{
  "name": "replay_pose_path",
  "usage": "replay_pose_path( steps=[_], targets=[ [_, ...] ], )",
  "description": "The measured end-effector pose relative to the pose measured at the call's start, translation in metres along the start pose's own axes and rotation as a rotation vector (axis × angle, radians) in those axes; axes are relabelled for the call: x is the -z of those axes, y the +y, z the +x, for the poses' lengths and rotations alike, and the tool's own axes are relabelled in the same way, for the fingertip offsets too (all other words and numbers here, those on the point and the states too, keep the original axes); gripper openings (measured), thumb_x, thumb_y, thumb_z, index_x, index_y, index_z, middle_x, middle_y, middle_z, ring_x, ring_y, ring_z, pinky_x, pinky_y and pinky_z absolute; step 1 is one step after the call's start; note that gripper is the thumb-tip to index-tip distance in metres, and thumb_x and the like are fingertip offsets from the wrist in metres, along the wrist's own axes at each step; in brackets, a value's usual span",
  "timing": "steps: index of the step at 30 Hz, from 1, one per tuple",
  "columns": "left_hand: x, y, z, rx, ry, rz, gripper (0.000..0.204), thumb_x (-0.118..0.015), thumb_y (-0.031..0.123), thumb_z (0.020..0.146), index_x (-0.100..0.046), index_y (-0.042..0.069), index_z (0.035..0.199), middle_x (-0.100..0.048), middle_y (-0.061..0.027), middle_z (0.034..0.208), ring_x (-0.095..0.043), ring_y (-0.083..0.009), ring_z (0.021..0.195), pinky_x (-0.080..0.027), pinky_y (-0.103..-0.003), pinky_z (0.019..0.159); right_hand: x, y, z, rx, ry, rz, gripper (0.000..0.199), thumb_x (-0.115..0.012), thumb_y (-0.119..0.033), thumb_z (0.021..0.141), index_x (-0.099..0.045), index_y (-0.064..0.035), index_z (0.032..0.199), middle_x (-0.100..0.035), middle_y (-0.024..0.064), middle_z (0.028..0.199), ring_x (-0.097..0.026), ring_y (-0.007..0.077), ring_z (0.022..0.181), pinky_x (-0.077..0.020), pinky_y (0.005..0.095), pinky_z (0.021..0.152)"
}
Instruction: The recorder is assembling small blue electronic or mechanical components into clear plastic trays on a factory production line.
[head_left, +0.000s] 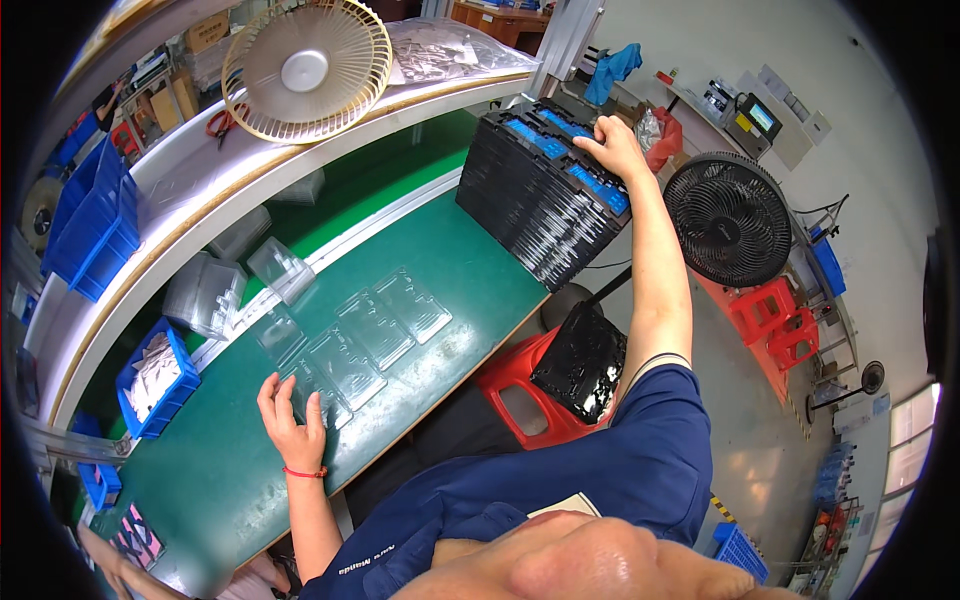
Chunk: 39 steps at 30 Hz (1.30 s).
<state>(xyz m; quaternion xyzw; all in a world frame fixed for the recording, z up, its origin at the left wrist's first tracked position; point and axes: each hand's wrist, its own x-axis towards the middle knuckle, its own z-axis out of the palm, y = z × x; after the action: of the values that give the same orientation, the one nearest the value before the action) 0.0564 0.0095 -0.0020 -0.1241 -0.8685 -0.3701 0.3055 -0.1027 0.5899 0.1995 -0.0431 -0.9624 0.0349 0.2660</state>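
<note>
My left hand (293, 425) is over the green table (440, 240), its fingers spread and its fingertips at the nearest of several clear plastic blister trays (345, 365) laid in a row. Whether it touches that tray is hard to tell. My right arm stretches out to a tall stack of black trays (535, 200), with blue pieces (540, 138) in the top one. At the far edge of that top tray, my right hand (615, 150) is closed, thumb over the rim and fingers curled; its fingertips are partly hidden.
Along the table's back stand clear plastic stacks (205, 295) and a blue bin (160, 380) with pale pieces. A shelf above carries a fan guard (307, 70). Right of me are a red stool (515, 395) bearing a black tray and a black fan (727, 220). Another person's arm (105, 560) shows lower left.
</note>
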Motion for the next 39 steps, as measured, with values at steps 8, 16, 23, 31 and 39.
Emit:
replay_pose_path(
  steps=[8,16,23,31,39],
  targets=[
    [0.000,0.001,0.000,0.020,0.035,-0.020,0.021,-0.067,0.004,0.081,-0.062,-0.002,0.101,-0.055,-0.0190,0.114,-0.056,-0.0333,0.105,-0.045,-0.039,0.089,0.009,-0.063,-0.029,0.145,-0.225,0.111,0.052,-0.074,-0.054,0.072,-0.060,-0.0032,0.072,-0.053,0.0130,0.078,-0.056,0.0272,0.079,-0.0449,0.0382,0.068],
    [0.003,-0.001,0.003,-0.003,0.135,-0.032,0.008,-0.067,0.000,0.080,-0.064,-0.002,0.087,-0.059,-0.0163,0.105,-0.060,-0.0281,0.087,-0.049,-0.036,0.077,0.010,-0.061,-0.013,0.114,-0.237,0.193,0.063,-0.081,-0.054,0.064,-0.042,-0.0052,0.056,-0.045,0.0058,0.051,-0.045,0.0165,0.051,-0.0381,0.0334,0.049],
    [0.003,-0.002,0.003,-0.001,0.171,-0.045,0.003,-0.066,0.000,0.080,-0.064,-0.001,0.082,-0.061,-0.0156,0.097,-0.060,-0.0288,0.084,-0.049,-0.036,0.073,-0.019,-0.037,0.079,-0.021,-0.158,0.096,0.061,-0.075,-0.060,0.069,-0.059,-0.0017,0.067,-0.064,0.0152,0.069,-0.064,0.0247,0.068,-0.0492,0.0375,0.063],
    [0.004,-0.006,0.003,0.054,0.206,-0.027,0.005,-0.066,0.002,0.081,-0.063,-0.001,0.080,-0.061,-0.0155,0.092,-0.060,-0.0291,0.082,-0.049,-0.036,0.071,-0.066,-0.034,0.108,-0.014,-0.311,-0.032,0.064,-0.064,-0.068,0.074,-0.069,-0.0074,0.095,-0.064,0.0161,0.097,-0.062,0.0313,0.098,-0.0481,0.0422,0.085],
    [0.003,-0.005,0.005,0.037,0.191,-0.036,0.004,-0.066,0.001,0.082,-0.063,-0.002,0.081,-0.061,-0.0153,0.090,-0.060,-0.0284,0.079,-0.049,-0.035,0.068,-0.045,-0.053,0.102,-0.135,-0.312,-0.111,0.072,-0.064,-0.074,0.069,-0.063,-0.0045,0.089,-0.063,0.0142,0.101,-0.061,0.0281,0.103,-0.0473,0.0406,0.086]
  ],
)
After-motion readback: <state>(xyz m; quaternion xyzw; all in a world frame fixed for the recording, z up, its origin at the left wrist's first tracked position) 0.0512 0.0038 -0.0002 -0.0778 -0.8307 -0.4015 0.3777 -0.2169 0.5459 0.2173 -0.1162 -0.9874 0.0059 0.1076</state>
